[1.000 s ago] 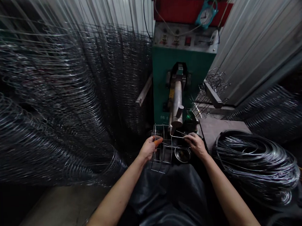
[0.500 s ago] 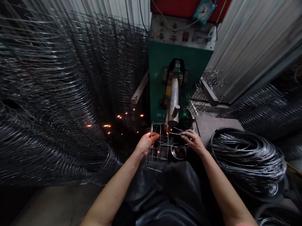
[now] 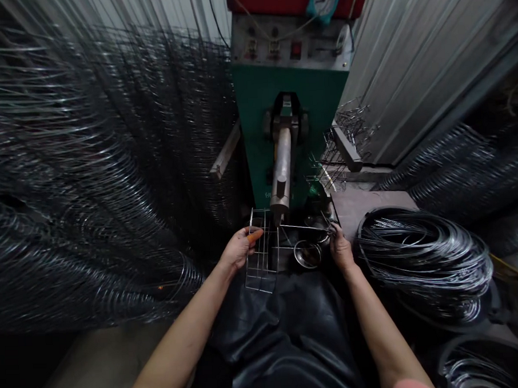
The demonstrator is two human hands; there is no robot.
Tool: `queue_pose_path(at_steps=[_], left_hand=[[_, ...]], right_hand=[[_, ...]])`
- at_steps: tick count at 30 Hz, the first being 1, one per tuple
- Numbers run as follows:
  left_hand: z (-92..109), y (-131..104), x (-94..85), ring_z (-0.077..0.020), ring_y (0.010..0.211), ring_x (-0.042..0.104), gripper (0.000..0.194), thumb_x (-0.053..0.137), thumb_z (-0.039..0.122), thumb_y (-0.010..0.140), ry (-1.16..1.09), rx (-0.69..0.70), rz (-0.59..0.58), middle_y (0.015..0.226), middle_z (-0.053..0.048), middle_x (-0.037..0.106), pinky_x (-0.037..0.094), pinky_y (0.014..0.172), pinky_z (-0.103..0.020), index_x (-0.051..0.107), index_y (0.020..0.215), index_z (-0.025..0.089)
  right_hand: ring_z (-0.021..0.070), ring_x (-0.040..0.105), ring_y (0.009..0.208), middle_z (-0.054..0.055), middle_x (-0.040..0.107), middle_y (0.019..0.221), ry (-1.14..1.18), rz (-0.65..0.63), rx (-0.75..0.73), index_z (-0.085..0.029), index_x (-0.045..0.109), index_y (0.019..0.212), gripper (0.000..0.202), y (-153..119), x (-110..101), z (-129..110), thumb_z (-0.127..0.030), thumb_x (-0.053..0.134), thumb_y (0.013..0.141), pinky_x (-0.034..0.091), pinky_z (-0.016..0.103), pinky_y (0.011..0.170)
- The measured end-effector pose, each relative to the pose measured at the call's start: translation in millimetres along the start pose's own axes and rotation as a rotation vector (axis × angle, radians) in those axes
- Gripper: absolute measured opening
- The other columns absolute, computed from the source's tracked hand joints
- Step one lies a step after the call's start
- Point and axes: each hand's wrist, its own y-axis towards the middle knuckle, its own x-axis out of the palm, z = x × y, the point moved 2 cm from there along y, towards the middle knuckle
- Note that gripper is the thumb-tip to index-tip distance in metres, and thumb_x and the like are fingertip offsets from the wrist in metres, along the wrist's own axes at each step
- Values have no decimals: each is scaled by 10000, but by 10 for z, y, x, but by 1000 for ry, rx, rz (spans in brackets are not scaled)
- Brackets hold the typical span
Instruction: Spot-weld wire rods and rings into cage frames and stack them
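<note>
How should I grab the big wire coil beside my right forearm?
I'd bring your right hand down from above and wrap the outer band of the wire coil on its near side. It lies in a broad ring, and several strands run together there, whereas single loops on top look loose.

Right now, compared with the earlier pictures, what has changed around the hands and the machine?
The right hand has moved rightward, away from the machine's arm; whether it still grips the thin wire is unclear. The burst of sparks has dwindled to one orange glint. The left hand still holds the wire rack near the arm.
</note>
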Motion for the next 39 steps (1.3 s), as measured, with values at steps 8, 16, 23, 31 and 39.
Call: queue_pose_path(at_steps=[8,16,23,31,39], left_hand=[[-51,-25,31,-17,414,286,477,821,355,390,-42,26,6,511,94,350,150,370,-152,554,727,148],[-39,-36,7,-17,424,279,476,805,358,402,-143,92,99,544,86,372,141,366,-157,546,745,154],[-36,-13,27,-21,435,264,456,790,393,441,-116,120,17,552,82,375,128,367,-164,558,747,148],[-25,11,35,-22,443,267,437,789,386,468,-109,89,3,571,72,402,142,378,-166,565,763,153],[30,69,70,-20,443,276,476,812,380,404,-152,85,-11,558,75,391,139,369,-159,564,732,140]], right_hand=[[226,616,673,129,670,771,-263,-144,334,-78,389,1322,496,-200,-74,-29,-176,366,836,412,292,609],[181,601,778,38,673,901,-119,-23,136,-259,654,972,245,-559,-280,-261,-352,458,857,439,267,653],[234,525,935,77,591,956,159,27,-278,-257,670,854,214,-65,-364,-981,-382,496,845,446,388,806],[255,420,1031,49,552,1150,109,-79,-405,-259,648,818,158,243,-296,-1132,-311,501,843,387,440,890],[250,438,996,36,584,1128,101,-65,-406,-265,642,804,184,327,-331,-1075,-336,479,850,379,436,884]])
